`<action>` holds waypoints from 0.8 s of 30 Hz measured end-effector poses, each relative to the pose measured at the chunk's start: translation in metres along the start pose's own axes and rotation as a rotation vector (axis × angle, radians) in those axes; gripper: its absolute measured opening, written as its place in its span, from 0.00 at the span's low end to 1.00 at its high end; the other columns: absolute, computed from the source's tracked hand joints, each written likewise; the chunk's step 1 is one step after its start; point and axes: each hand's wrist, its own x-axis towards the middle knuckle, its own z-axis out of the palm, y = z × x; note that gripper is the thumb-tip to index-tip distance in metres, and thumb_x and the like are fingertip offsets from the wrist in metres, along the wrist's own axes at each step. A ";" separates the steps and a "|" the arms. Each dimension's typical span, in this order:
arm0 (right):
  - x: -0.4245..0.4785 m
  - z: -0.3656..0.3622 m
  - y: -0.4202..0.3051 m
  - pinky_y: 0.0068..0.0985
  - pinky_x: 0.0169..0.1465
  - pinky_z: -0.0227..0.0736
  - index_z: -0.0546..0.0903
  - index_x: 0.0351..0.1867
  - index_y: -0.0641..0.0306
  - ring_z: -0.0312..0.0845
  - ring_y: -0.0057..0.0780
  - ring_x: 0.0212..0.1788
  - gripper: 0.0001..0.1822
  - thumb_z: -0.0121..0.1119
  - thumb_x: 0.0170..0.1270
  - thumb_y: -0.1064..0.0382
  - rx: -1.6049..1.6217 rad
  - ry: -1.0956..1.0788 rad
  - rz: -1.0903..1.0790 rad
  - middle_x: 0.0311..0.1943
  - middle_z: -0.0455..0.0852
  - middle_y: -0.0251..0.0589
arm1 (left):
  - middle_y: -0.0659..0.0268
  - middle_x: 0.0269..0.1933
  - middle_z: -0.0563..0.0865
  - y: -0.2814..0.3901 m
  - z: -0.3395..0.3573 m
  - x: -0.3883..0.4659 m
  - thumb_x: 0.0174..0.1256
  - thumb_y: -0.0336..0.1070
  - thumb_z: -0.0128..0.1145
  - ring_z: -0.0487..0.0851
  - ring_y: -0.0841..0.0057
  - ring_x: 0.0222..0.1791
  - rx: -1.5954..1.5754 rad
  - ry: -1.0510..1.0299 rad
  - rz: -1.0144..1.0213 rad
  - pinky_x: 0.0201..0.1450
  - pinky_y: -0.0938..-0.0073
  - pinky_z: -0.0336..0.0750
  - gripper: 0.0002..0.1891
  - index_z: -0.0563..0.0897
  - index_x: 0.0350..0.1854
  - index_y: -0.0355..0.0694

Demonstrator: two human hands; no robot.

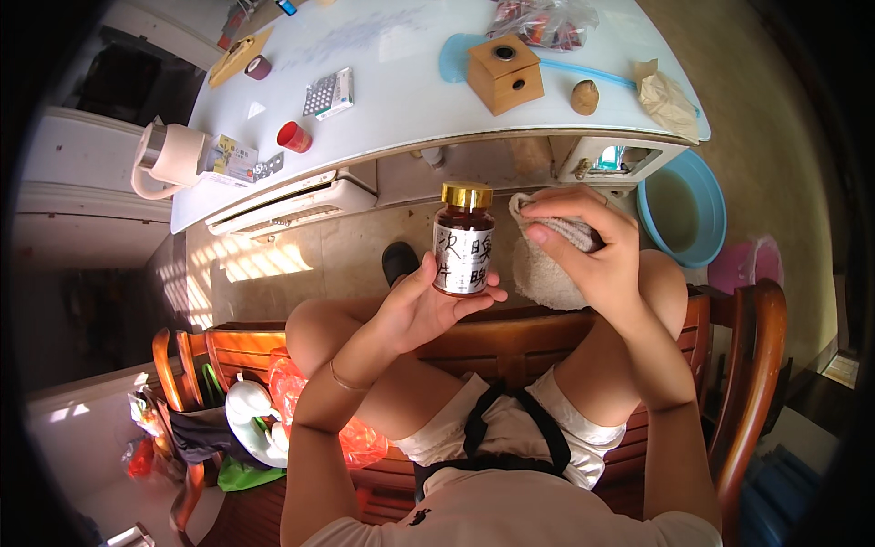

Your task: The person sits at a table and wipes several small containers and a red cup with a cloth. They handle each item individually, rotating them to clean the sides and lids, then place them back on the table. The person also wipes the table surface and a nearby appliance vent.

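Observation:
My left hand holds a brown bottle with a gold screw cap around its lower part. The bottle stands about upright above my lap, its white label with handwriting facing up to me. Just right of it, my right hand pinches a greyish-beige cloth between thumb and fingers; the cloth hangs folded and does not touch the bottle. The cap is on the bottle.
A glass-topped table ahead bears a wooden box, a red cup, pill blister packs, a medicine box and a cream kettle. On the floor at right stands a blue basin with murky water.

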 end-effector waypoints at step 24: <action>-0.014 0.031 0.005 0.25 0.33 0.78 0.84 0.35 0.63 0.84 0.33 0.30 0.09 0.70 0.51 0.69 -0.146 -0.062 -0.084 0.35 0.86 0.40 | 0.70 0.66 0.71 0.000 0.009 0.008 0.71 0.66 0.29 0.66 0.74 0.67 -0.279 -0.008 0.091 0.71 0.63 0.55 0.34 0.66 0.67 0.44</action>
